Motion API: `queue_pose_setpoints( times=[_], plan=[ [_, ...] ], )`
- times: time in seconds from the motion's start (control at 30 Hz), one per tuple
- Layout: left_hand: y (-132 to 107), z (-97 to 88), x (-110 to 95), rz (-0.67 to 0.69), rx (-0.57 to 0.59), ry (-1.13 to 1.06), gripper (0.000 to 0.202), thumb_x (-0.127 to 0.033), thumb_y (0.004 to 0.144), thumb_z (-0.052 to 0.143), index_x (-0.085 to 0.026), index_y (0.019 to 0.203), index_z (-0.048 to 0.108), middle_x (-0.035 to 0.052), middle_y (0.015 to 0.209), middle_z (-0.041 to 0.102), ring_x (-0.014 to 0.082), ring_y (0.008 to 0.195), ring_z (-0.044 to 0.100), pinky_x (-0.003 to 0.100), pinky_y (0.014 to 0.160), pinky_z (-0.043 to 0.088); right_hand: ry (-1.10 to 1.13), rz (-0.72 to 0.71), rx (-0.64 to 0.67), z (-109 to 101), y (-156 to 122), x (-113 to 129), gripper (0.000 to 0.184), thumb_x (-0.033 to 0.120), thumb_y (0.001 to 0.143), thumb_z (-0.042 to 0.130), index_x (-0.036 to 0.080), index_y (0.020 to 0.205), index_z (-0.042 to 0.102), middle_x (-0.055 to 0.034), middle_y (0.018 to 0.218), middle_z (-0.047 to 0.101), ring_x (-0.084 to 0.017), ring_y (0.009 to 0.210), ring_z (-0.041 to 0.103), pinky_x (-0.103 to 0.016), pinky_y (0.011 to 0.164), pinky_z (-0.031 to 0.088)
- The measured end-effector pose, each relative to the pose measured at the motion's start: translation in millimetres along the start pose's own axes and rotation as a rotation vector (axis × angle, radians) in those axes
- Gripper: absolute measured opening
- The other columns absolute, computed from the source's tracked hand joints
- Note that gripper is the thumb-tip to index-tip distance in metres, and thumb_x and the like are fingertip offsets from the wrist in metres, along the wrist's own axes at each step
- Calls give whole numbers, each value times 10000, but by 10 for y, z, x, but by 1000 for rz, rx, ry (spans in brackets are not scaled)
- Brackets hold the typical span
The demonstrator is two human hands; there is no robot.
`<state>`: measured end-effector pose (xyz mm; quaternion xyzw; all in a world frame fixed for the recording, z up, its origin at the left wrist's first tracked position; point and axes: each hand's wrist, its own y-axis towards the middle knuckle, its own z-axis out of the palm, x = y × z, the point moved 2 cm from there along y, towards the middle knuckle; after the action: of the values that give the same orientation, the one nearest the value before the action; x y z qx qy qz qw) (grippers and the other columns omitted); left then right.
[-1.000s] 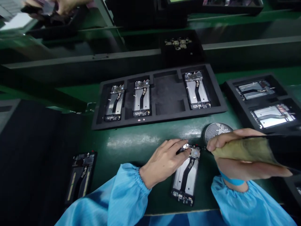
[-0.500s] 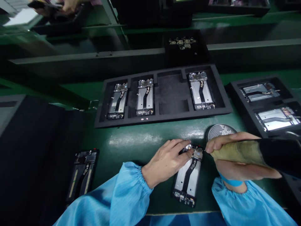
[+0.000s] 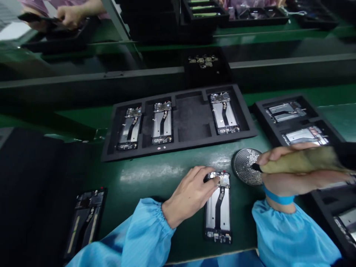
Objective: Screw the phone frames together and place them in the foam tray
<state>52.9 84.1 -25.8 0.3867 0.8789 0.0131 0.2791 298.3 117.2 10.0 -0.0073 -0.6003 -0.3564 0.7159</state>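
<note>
An opened phone point(image 3: 218, 211) lies on the green bench, its circuit board, black ribbon cable and silvery inner plate showing. My left hand point(image 3: 191, 194) grips it at the upper left, fingertips on the board. My right hand point(image 3: 289, 181) is closed around an electric screwdriver point(image 3: 303, 160) with a yellowed, wrapped grip and a black body. Its dark tip reaches over a round metal screw dish point(image 3: 246, 167) with a holed top; whether tip and dish touch I cannot tell.
A black foam tray point(image 3: 178, 146) behind holds 3 opened phones. Another foam tray point(image 3: 268, 129) with phones stands right. One more phone point(image 3: 86, 218) lies left. Small circuit boards point(image 3: 203, 60) sit on a black block. Across the bench, a person's hand point(image 3: 71, 16) holds something dark.
My right hand has moved the screwdriver from beside the phone's top to over the screw dish. My left hand stays on the phone. The whole view has shifted.
</note>
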Motion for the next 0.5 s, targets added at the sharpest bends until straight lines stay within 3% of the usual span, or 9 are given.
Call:
queue_pose_setpoints(
  times=[0.13,0.23,0.5],
  plan=[
    [35,70,-7,-16,-20,-9,237,-274,1051,557,-189,1248,656,121,1326,632,275,1191,593,474,975,587,6,35,35,10,24,-82,676,888,793,444,254,954,611,9,543,578,-212,357,530,-356,326,456],
    [29,86,12,-26,-14,-19,243,-283,1054,560,-211,1266,656,99,1362,635,277,1213,595,488,991,572,0,61,-19,56,-28,-117,655,875,809,433,252,925,601,15,548,583,-206,365,537,-346,336,451],
    [-129,-57,43,-44,-10,64,260,-275,1063,553,-238,1294,667,82,1444,616,269,1235,614,474,968,542,-23,53,-20,88,-44,-152,652,851,824,434,235,933,618,9,553,582,-213,367,533,-360,336,445]
  ],
)
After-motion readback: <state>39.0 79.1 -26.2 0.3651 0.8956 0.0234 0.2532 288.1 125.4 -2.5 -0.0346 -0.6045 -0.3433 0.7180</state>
